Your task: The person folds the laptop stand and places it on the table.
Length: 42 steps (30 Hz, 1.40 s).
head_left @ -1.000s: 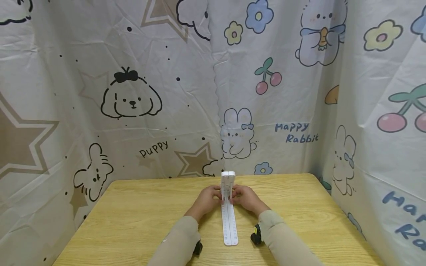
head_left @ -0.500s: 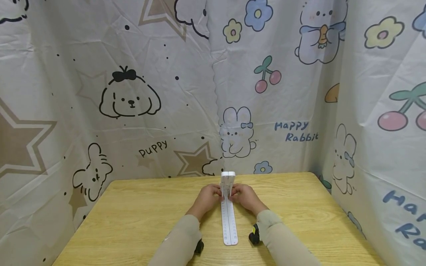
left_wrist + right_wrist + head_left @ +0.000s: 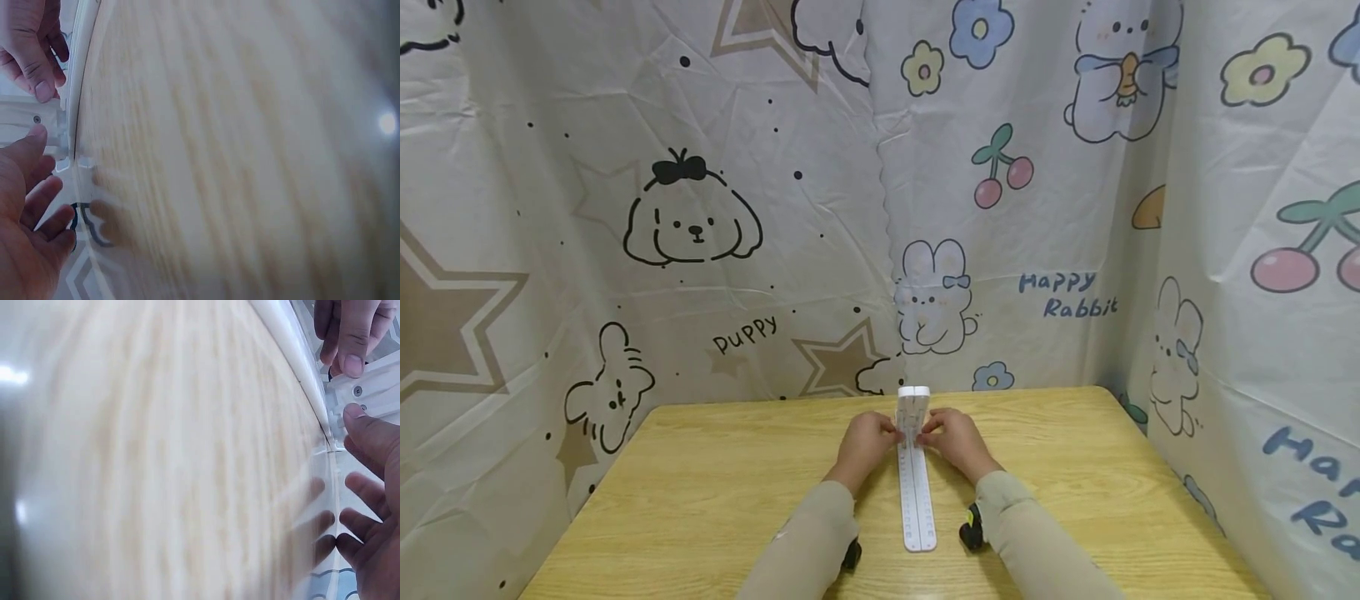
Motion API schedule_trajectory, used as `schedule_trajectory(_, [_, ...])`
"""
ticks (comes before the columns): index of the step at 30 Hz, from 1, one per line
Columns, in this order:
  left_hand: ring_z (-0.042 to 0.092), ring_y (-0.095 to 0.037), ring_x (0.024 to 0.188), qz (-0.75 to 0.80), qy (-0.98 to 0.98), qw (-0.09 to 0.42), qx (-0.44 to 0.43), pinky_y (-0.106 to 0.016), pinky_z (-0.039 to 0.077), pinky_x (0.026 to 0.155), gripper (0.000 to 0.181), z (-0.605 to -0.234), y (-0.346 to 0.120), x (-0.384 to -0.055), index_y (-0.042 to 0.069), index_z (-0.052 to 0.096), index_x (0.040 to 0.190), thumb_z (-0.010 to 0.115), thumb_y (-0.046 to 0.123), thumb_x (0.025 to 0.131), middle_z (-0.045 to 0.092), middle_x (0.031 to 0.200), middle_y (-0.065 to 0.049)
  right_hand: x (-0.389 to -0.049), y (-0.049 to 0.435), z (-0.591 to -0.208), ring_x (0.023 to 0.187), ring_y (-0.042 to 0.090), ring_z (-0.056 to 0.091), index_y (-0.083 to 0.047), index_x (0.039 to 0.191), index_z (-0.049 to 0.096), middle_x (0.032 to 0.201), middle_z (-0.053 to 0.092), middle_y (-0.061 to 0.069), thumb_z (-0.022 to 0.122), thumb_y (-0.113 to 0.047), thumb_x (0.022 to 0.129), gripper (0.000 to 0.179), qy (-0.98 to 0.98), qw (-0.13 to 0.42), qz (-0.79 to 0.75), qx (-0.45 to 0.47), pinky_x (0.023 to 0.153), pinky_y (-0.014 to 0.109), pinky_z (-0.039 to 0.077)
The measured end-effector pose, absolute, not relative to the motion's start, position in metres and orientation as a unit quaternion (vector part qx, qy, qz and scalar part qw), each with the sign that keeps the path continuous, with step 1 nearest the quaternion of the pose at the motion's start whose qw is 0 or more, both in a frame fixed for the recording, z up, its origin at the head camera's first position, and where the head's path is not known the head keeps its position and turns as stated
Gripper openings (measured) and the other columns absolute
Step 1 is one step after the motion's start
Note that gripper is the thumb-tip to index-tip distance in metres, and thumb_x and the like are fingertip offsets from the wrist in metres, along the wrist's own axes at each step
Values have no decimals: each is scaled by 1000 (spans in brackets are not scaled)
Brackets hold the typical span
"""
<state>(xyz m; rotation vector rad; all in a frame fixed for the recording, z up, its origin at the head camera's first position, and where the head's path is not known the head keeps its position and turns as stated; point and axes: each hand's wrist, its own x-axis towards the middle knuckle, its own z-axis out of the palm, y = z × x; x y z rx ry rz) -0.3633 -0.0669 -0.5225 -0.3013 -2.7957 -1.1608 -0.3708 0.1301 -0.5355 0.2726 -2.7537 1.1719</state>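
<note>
A white plastic stand (image 3: 917, 500), with a long flat strip marked along its length and a taller upright part at its far end, stands on the table. My left hand (image 3: 865, 444) is at the left side of the upright, its thumb and forefinger at the lower edge. From the right, my right hand (image 3: 958, 442) pinches the opposite edge with thumb and forefinger. In the left wrist view, the left thumb (image 3: 36, 132) lies over the white part beside a small screw, with the other fingers spread loosely below. The right wrist view has the right thumb (image 3: 355, 412) near two screws.
The light wood table (image 3: 737, 500) extends around both arms. A cartoon-printed curtain (image 3: 820, 250) hangs behind it and along both sides. Black wrist cameras (image 3: 972, 529) hang under the sleeves, close to the tabletop.
Both hands have slid slightly upward and away along the upright, and more of the strip below it shows. The stand stays in nearly the same place.
</note>
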Motion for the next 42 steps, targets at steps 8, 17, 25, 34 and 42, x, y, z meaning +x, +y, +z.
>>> schedule_trajectory(8, [67, -31, 117, -398, -912, 44, -89, -49, 55, 101, 46, -525, -67, -369, 6, 68, 130, 81, 25, 90, 68, 133, -12, -373, 131, -532, 133, 37, 55, -11, 121, 72, 135, 65, 14, 87, -20, 83, 42, -901, 86, 417, 85, 114, 54, 42])
schedule_trajectory(17, [59, -33, 132, -452, -880, 27, -145, -50, 49, 110, 41, -524, -66, -371, 14, 70, 131, 77, 9, 91, 66, 138, -9, -375, 129, -532, 139, 38, 50, -16, 134, 68, 144, 61, 13, 82, -8, 85, 52, -864, 71, 484, 117, 117, 57, 39])
schedule_trajectory(25, [66, -28, 122, -488, -860, 46, -141, -45, 52, 106, 23, -523, -64, -370, 9, 75, 113, 76, 2, 90, 74, 124, -8, -374, 128, -531, 128, 35, 62, -7, 121, 73, 131, 70, 13, 77, 0, 88, 34, -835, 68, 528, 136, 112, 51, 47])
schedule_trajectory(34, [70, -21, 106, -498, -858, 38, -121, -39, 59, 93, 14, -523, -63, -370, 8, 76, 104, 76, 3, 90, 77, 107, -4, -372, 129, -527, 103, 23, 71, -7, 104, 77, 104, 78, 6, 77, -3, 90, 15, -843, 56, 520, 123, 94, 44, 57])
schedule_trajectory(42, [70, -15, 95, -490, -862, 34, -129, -34, 60, 86, 12, -523, -67, -373, 8, 78, 100, 79, 5, 89, 78, 100, -1, -374, 133, -528, 91, 14, 68, -5, 100, 78, 99, 78, 6, 76, -2, 88, 12, -841, 45, 523, 131, 85, 34, 58])
